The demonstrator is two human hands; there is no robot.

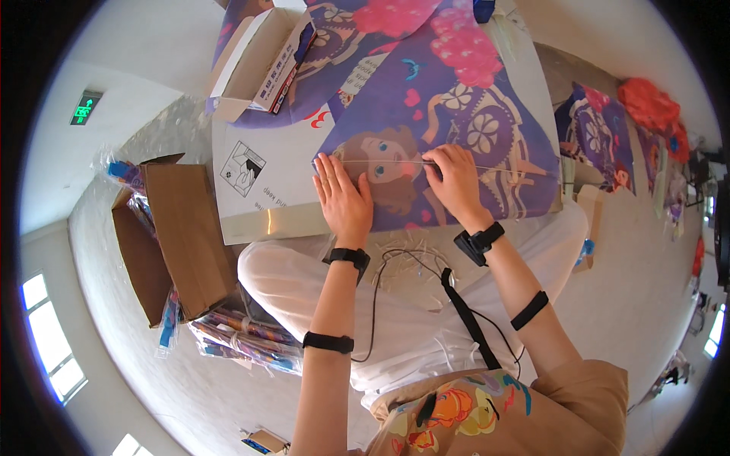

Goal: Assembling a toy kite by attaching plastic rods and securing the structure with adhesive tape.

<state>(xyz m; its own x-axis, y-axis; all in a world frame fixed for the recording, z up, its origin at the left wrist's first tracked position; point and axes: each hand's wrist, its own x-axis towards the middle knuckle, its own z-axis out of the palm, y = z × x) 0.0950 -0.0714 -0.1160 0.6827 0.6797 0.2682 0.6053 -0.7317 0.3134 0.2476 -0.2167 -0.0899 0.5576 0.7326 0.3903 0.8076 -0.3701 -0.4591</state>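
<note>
A purple printed sheet (426,199) with a cartoon figure and pink hearts lies in front of me, its pointed corner toward the left. Across it runs a thin pale rod (509,169), roughly from left to right. My left hand (344,199) rests flat on the sheet near that corner, fingers stretched out, by the rod's left end. With thumb and fingertips together, my right hand (455,181) pinches the rod near the middle of the sheet. What lies under its fingertips is partly hidden.
Under the sheet is a white cardboard surface (285,194). An open narrow box (255,64) stands on it at the far left. On the floor to the left are a brown carton (186,239) and plastic-wrapped bundles (247,338). More printed sheets (597,133) and red plastic (650,105) lie right.
</note>
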